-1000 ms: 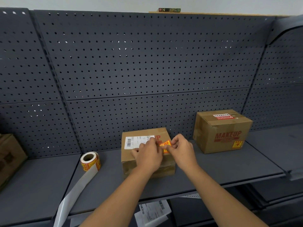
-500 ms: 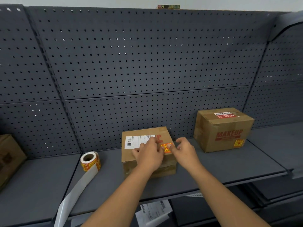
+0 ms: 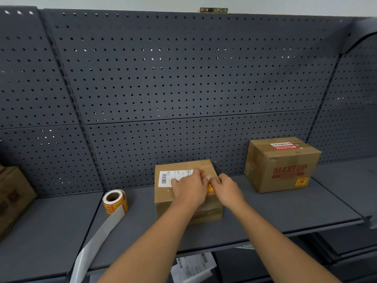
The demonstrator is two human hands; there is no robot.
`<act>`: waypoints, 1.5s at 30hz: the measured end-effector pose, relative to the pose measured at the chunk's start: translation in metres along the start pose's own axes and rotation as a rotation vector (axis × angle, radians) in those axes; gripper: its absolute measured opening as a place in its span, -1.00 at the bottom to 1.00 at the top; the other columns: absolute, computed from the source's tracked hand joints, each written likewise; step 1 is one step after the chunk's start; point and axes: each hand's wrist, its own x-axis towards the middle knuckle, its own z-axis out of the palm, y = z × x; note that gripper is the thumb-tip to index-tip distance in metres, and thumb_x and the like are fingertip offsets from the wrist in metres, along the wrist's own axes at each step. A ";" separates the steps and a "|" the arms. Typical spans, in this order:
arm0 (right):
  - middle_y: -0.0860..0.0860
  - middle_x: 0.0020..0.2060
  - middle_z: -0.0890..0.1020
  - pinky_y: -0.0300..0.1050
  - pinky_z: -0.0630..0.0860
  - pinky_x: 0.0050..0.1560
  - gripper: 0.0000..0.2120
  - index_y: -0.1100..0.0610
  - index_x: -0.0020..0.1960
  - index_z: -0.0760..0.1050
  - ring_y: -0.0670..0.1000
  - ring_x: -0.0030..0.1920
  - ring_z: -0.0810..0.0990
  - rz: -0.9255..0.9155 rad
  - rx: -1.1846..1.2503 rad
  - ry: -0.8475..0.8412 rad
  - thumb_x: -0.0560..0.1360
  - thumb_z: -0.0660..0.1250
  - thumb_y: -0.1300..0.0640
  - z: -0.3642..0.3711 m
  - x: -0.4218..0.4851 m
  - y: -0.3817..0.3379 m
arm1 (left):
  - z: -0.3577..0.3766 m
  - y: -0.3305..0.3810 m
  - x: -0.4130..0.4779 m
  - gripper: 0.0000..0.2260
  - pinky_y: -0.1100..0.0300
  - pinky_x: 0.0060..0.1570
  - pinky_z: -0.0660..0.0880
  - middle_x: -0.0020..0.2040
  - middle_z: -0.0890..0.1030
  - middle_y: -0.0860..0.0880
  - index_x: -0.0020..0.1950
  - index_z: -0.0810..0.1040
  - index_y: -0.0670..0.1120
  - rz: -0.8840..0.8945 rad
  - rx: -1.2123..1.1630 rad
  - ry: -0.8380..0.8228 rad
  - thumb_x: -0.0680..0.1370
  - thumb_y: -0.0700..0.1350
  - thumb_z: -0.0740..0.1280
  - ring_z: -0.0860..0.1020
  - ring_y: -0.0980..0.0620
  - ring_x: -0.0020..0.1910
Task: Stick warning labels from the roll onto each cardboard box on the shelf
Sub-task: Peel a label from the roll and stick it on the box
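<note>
A small cardboard box (image 3: 163,196) with a white shipping slip sits mid-shelf. My left hand (image 3: 189,187) lies on its top, fingers over the slip. My right hand (image 3: 225,188) presses beside it on the box's right part. Between the two hands a yellow-and-red warning label (image 3: 210,188) shows as a sliver on the box top; the rest is hidden. A taller box (image 3: 281,164) printed MAKEUP stands to the right and carries a yellow warning label (image 3: 302,181) low on its front. The label roll (image 3: 115,202) stands on the shelf to the left.
A strip of bare backing paper (image 3: 95,242) trails from the roll over the grey shelf's (image 3: 275,213) front edge. Another cardboard box (image 3: 12,197) sits at the far left. Perforated panels form the back wall. Printed papers (image 3: 191,266) lie on a lower level.
Both hands have closed together over the warning label on the small box, which is now mostly covered. The view has shifted slightly.
</note>
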 end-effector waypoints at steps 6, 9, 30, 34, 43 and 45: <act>0.03 -0.22 0.58 0.02 0.44 -0.19 -0.62 0.09 -0.13 0.44 0.08 -0.17 0.56 -0.055 0.042 0.057 0.73 0.07 -0.09 0.006 0.000 0.007 | 0.008 -0.006 -0.001 -0.63 -0.06 0.26 0.22 0.11 0.71 0.01 0.49 0.42 0.17 0.038 -0.003 0.076 0.72 0.19 0.08 0.61 -0.08 0.15; 0.04 -0.19 0.60 0.06 0.52 -0.11 -0.61 0.11 -0.09 0.48 0.09 -0.14 0.59 -0.053 0.048 0.086 0.74 0.04 -0.06 0.008 0.000 0.006 | 0.007 -0.006 0.000 -0.64 -0.06 0.26 0.23 0.12 0.70 0.00 0.51 0.42 0.16 0.039 -0.007 0.077 0.74 0.12 0.06 0.60 -0.07 0.15; 0.03 -0.11 0.66 -0.10 0.47 -0.12 -0.57 0.15 0.03 0.58 0.00 -0.06 0.62 -0.114 0.203 -0.080 0.74 0.06 -0.09 -0.007 -0.007 0.018 | -0.003 -0.012 -0.002 -0.49 -0.12 0.27 0.20 0.30 0.63 -0.03 0.63 0.23 0.17 0.117 0.065 -0.079 0.69 0.27 -0.03 0.49 -0.12 0.31; 0.04 -0.09 0.66 -0.10 0.47 -0.09 -0.62 0.15 0.06 0.57 0.04 -0.05 0.62 -0.115 0.190 -0.126 0.75 0.05 -0.02 -0.011 -0.007 0.015 | -0.004 -0.014 0.000 -0.47 -0.11 0.32 0.18 0.39 0.57 0.01 0.66 0.15 0.17 0.133 0.093 -0.129 0.70 0.26 -0.02 0.44 -0.11 0.37; 0.14 -0.12 0.70 0.07 0.65 -0.16 -0.53 0.18 0.03 0.61 0.04 -0.18 0.66 -0.116 0.162 -0.186 0.71 0.13 -0.17 -0.022 -0.010 0.017 | -0.010 -0.020 0.001 -0.42 -0.14 0.37 0.13 0.54 0.41 -0.01 0.70 0.01 0.14 0.190 0.096 -0.243 0.70 0.28 -0.04 0.32 -0.12 0.49; 0.10 -0.11 0.70 0.13 0.63 -0.02 -0.60 0.14 0.04 0.63 0.07 -0.10 0.67 -0.120 0.191 -0.187 0.72 0.14 -0.10 -0.019 -0.012 0.018 | -0.012 -0.019 0.002 -0.38 -0.15 0.37 0.13 0.53 0.41 -0.02 0.70 0.00 0.13 0.193 0.106 -0.264 0.68 0.33 -0.03 0.31 -0.13 0.50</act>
